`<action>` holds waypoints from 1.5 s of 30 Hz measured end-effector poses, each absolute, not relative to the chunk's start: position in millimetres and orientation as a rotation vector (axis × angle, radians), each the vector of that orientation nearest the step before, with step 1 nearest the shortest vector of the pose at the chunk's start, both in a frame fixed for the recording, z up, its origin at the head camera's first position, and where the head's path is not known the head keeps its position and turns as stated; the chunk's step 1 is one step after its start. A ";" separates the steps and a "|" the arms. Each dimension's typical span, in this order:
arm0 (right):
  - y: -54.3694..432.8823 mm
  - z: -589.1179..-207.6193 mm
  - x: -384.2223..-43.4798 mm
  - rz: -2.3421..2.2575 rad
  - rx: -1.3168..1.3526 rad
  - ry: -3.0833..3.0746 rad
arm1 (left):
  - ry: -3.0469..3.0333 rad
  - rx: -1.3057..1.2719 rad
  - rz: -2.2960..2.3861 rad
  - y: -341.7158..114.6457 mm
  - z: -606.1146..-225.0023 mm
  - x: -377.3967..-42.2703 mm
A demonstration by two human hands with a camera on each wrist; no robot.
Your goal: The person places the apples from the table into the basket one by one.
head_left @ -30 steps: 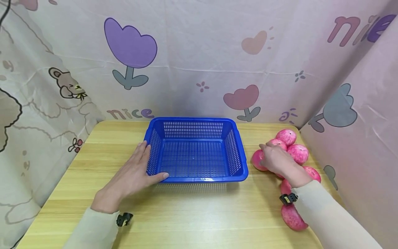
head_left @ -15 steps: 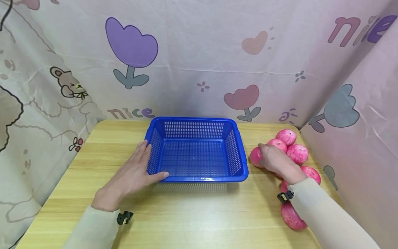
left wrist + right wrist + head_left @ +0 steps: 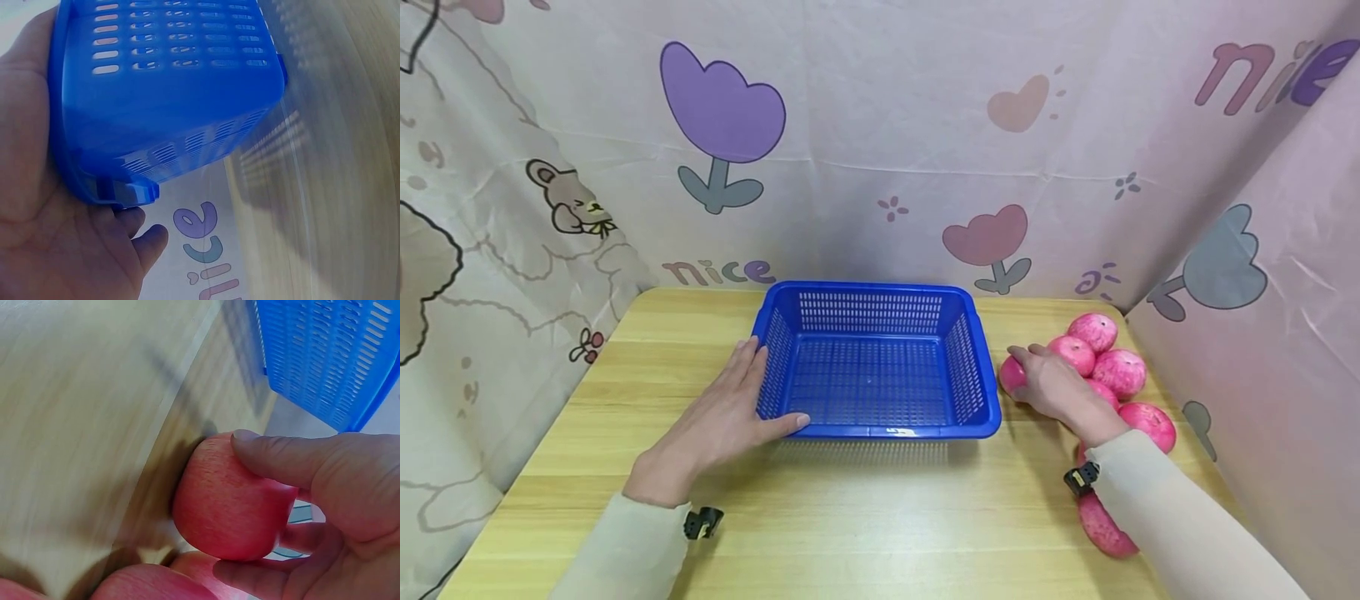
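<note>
A blue plastic basket [image 3: 887, 432] with slotted walls stands upright on the table, nothing inside it. My left hand [image 3: 718, 421] rests on its near left corner, fingers straight along the left side and thumb over the front rim. In the left wrist view the palm lies against the basket's rim [image 3: 57, 119]. To the right of the basket, my right hand [image 3: 1060, 390] grips a pinkish-red apple [image 3: 228, 497] between thumb and fingers. The head view shows only the left part of that apple, close to the basket's right wall.
Several more pink apples [image 3: 1120, 372] lie in a loose group along the table's right side. One apple [image 3: 1103, 527] is partly covered by the right sleeve. A patterned cloth [image 3: 865, 100] hangs behind the wooden table [image 3: 865, 533] and on both sides.
My right hand has moved a little left with the apple, away from the group and nearer the basket. The left hand and basket stay in place.
</note>
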State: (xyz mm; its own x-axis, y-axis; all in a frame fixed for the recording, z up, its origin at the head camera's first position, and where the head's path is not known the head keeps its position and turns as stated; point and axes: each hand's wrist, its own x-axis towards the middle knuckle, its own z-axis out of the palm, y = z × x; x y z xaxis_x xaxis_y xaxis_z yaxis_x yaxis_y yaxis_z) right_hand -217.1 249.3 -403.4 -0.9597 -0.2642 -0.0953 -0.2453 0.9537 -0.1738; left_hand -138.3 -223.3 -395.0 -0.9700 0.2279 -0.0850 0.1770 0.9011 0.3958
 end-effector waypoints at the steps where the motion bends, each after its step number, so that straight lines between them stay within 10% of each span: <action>1: 249.0 -403.7 -217.3 -0.245 -0.388 2.987 | 2.937 0.315 0.589 -223.4 -395.2 -138.3; 45: 149.3 -287.5 -238.6 -0.492 -0.402 3.175 | 2.957 0.315 0.573 -221.2 -395.5 -137.8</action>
